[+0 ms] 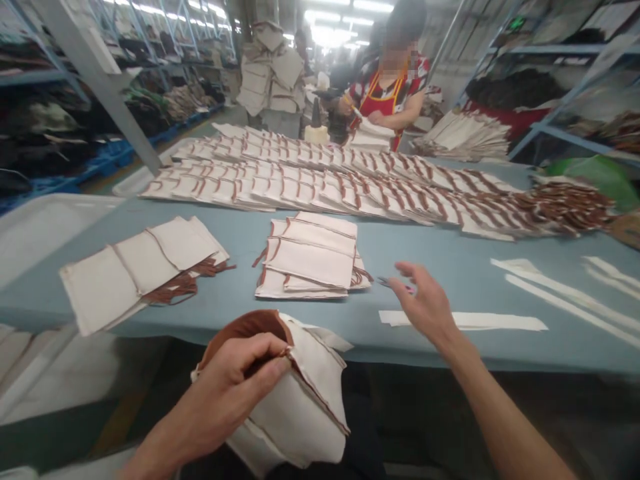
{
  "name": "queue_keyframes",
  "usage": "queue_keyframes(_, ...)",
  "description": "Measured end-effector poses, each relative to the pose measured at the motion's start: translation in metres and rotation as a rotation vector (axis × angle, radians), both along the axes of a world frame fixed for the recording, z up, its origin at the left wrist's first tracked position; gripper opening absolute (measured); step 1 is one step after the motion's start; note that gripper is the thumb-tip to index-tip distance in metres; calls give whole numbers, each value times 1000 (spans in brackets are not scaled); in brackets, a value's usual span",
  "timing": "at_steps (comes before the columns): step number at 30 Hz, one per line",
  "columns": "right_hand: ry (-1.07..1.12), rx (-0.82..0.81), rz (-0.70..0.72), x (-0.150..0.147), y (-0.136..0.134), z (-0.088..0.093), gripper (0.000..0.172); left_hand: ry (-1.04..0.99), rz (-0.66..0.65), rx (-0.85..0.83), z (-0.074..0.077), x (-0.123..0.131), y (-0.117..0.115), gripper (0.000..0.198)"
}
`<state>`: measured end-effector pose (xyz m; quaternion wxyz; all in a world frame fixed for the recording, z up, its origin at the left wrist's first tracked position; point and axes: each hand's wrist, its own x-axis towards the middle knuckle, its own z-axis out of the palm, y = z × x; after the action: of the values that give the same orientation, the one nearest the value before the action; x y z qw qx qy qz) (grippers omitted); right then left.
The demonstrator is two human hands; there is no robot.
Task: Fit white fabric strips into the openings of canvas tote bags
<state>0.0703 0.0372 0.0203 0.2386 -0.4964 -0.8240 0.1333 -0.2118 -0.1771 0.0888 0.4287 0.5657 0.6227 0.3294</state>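
Note:
My left hand (pixel 227 383) pinches the top edge of a cream fabric pouch (pixel 313 400) with brown lining and brown seam trim. The pouch hangs in front of the table edge, its mouth partly open toward me. My right hand (pixel 425 300) is over the table, thumb and index finger apart, with nothing visible between them. Beside its thumb lie small scissors (pixel 384 282), partly hidden by the hand. White fabric strips (pixel 490 322) lie just under the right wrist. A stack of cream pieces with brown edges (pixel 315 260) is left of this hand.
Another stack of cream pieces with brown ties (pixel 140 267) lies at left on the blue-green table (pixel 400 243). Long overlapping rows of pouches (pixel 300 183) cross the back. More white strips (pixel 565 293) are at right. A person in a red apron (pixel 383 100) works across the table.

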Motion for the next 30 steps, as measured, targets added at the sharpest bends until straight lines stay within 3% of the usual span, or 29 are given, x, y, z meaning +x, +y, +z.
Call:
queue_keyframes(2, 87, -37, 135, -19, -45, 27, 28, -3, -63, 22, 8, -2, 2, 30)
queue_keyframes(3, 200, -71, 272, -30, -67, 41, 24, 2, -103, 40, 11, -2, 3, 28)
queue_keyframes(5, 366, -64, 540, -55, -102, 65, 32, 26, -181, 86, 19, -3, 5, 25)
queue_keyframes(7, 451, -39, 747, -78, -119, 80, 44, 66, -227, 133, 26, -3, 6, 23)
queue_keyframes(9, 430, -50, 849, -95, -121, 84, 46, 108, -238, 163, 31, -6, 4, 23)
queue_keyframes(15, 345, -127, 909, -109, -114, 77, 15, 159, -174, 157, 39, -18, -14, 20)
queue_keyframes(22, 286, -151, 921, -109, -130, 85, 11, 131, -142, 123, 41, -19, -30, 19)
queue_keyframes(27, 319, -267, 895, -109, -138, 77, 14, 121, -168, 96, 37, -24, -33, 14)
queue_keyframes(30, 374, -413, 847, -110, -142, 70, 14, 196, -131, 173, 32, -25, -34, 12)
